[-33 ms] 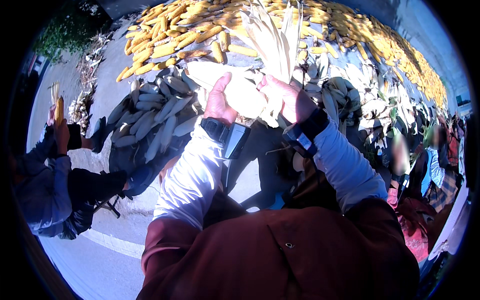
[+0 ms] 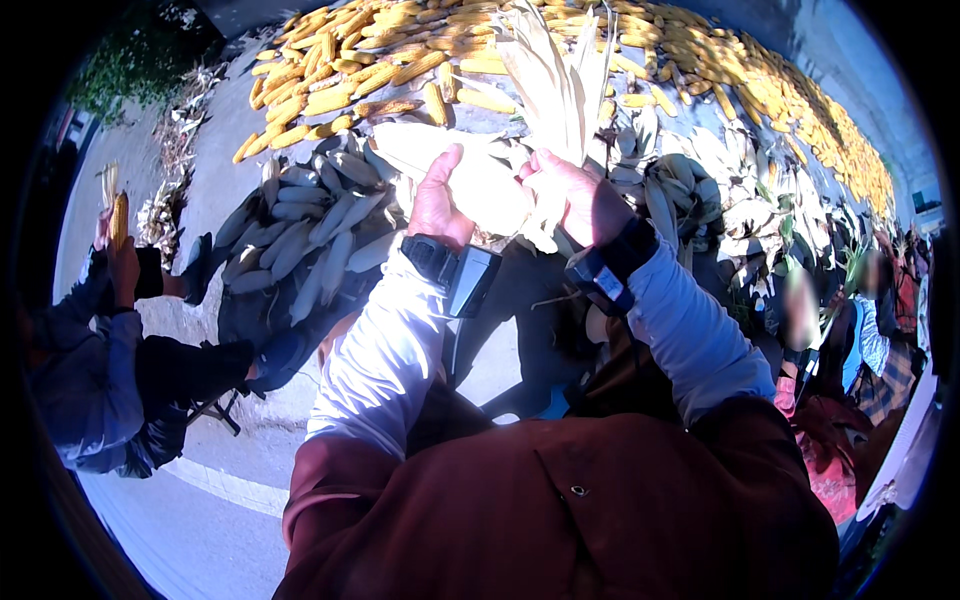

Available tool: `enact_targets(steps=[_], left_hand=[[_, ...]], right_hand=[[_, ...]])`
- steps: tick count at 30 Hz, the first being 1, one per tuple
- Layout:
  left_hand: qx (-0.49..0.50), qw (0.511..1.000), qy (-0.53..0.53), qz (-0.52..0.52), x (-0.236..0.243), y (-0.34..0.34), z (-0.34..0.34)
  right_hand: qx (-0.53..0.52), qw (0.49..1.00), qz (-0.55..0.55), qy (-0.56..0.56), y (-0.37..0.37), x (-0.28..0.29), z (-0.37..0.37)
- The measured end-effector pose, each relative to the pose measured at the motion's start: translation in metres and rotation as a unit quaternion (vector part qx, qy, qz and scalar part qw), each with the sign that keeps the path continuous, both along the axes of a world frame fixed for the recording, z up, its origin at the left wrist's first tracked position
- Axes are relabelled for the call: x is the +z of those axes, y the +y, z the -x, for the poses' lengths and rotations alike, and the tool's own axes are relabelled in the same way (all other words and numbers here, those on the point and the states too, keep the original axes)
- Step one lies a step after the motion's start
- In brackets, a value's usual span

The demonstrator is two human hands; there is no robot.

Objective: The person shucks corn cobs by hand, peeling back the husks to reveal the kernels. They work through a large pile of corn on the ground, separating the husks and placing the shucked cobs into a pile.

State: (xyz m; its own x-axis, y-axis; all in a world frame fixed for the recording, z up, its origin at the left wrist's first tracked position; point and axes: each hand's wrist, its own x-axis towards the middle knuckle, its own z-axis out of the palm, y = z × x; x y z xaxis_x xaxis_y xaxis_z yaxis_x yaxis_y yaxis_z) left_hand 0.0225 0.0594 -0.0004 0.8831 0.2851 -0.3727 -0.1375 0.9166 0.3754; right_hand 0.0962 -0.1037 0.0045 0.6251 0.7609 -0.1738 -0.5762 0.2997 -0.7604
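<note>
Between my hands is an ear of corn (image 2: 487,192), pale and washed out by bright sun, so its surface detail is lost. My left hand (image 2: 440,205) is closed round its left side, thumb pointing up. My right hand (image 2: 568,195) pinches dry husk leaves (image 2: 545,85) that fan upward from the fingers. Whether these leaves still join the ear is not clear in the glare. Beneath and left of the ear lies a heap of unhusked corn (image 2: 310,215) in pale husks.
Husked yellow cobs (image 2: 400,60) spread across the ground at the far side. Loose husks (image 2: 760,210) pile up to the right. A seated person (image 2: 90,360) at the left holds a cob (image 2: 118,222). Other people (image 2: 850,350) sit at the right.
The husk leaves and my right hand have shifted slightly to the right. My left hand and the ear have stayed in place.
</note>
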Motion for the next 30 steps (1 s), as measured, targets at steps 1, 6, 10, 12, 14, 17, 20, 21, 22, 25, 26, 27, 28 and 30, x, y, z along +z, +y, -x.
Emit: enact_targets(steps=[1, 6, 10, 12, 14, 17, 20, 21, 22, 25, 26, 27, 28, 30], left_hand=[[0.010, 1.000, 0.002, -0.006, 0.000, 0.001, 0.001], [0.020, 1.000, -0.004, -0.003, -0.002, 0.006, 0.000], [-0.006, 1.000, -0.025, 0.013, -0.001, 0.006, 0.001], [-0.027, 0.998, -0.046, 0.014, -0.004, 0.009, 0.001], [-0.049, 0.997, -0.058, 0.016, -0.005, 0.011, 0.001], [-0.070, 0.996, -0.048, -0.003, 0.004, 0.008, 0.004], [-0.075, 0.996, -0.027, -0.050, 0.012, -0.003, 0.006], [-0.084, 0.995, -0.030, -0.055, 0.008, -0.004, 0.006], [-0.093, 0.993, -0.034, -0.059, 0.003, -0.005, 0.004], [-0.112, 0.989, -0.054, -0.082, -0.006, -0.008, 0.001], [-0.123, 0.987, -0.059, -0.089, -0.003, -0.011, 0.001], [-0.149, 0.981, -0.081, -0.097, 0.001, -0.013, 0.004], [-0.149, 0.981, -0.071, -0.102, -0.002, -0.014, 0.004], [-0.150, 0.981, -0.052, -0.111, -0.009, -0.016, 0.004]], right_hand=[[-0.024, 1.000, 0.001, 0.020, 0.002, 0.005, 0.003], [-0.054, 0.987, -0.088, 0.125, 0.005, 0.008, 0.003], [-0.010, 0.983, -0.075, 0.167, 0.002, 0.006, -0.001], [0.051, 0.973, -0.105, 0.197, -0.003, 0.003, -0.005], [0.068, 0.970, -0.100, 0.209, -0.005, 0.003, -0.006], [0.013, 0.980, -0.085, 0.179, -0.005, 0.009, -0.006], [-0.051, 0.993, -0.043, 0.096, -0.002, 0.017, -0.006], [-0.067, 0.994, -0.016, 0.083, 0.000, 0.023, -0.005], [-0.084, 0.994, 0.012, 0.070, 0.001, 0.028, -0.003], [-0.034, 0.999, 0.028, 0.011, -0.002, 0.012, -0.011], [-0.025, 0.999, 0.031, -0.012, -0.003, 0.007, -0.013], [-0.007, 1.000, 0.014, -0.017, -0.006, 0.004, -0.015], [-0.024, 0.999, 0.026, -0.011, -0.004, 0.005, -0.013], [-0.057, 0.997, 0.050, 0.000, 0.000, 0.011, -0.008]])
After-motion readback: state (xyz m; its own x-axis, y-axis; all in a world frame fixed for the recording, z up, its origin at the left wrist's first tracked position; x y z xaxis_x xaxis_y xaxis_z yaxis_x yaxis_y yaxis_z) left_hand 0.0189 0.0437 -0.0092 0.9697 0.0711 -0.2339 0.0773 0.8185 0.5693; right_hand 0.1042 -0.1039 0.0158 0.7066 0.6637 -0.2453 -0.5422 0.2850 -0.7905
